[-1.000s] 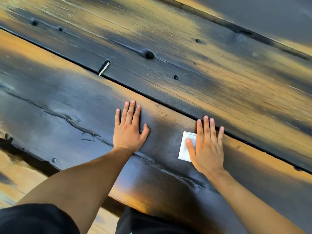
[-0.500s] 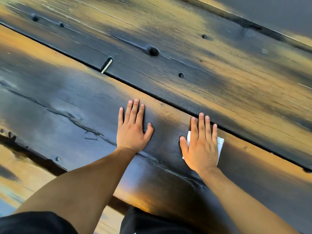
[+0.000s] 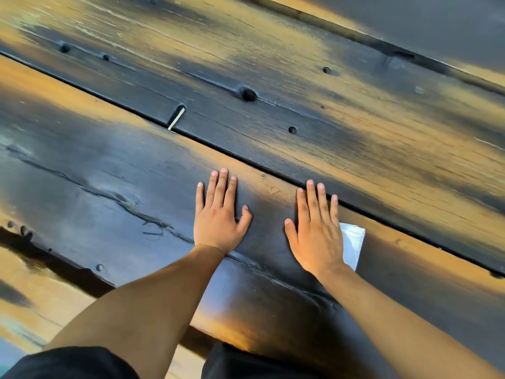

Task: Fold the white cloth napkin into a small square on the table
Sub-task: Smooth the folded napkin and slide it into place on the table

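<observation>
Pressing stage: right hand point(image 3: 317, 233), flat and open, covers folded napkin point(image 3: 352, 242), lower right; left hand point(image 3: 218, 220) open on table point(image 3: 109, 187). Next: lift off gently.

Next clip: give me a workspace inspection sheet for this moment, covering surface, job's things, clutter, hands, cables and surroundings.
Surface: dark wooden plank table, worn, with cracks, knots and gaps between planks.
Job's things: white napkin, folded small, lying flat; only its right part shows beside the right hand.
Clutter: a pale sliver stuck in a plank gap; nothing else seen.
Hands: left hand flat on bare wood, apart from the napkin; right hand flat, fingers spread, its outer edge over the napkin. Neither grips anything.
Cables: nothing seen.
Surroundings: dark clothing at the bottom edge; nothing else seen.
</observation>
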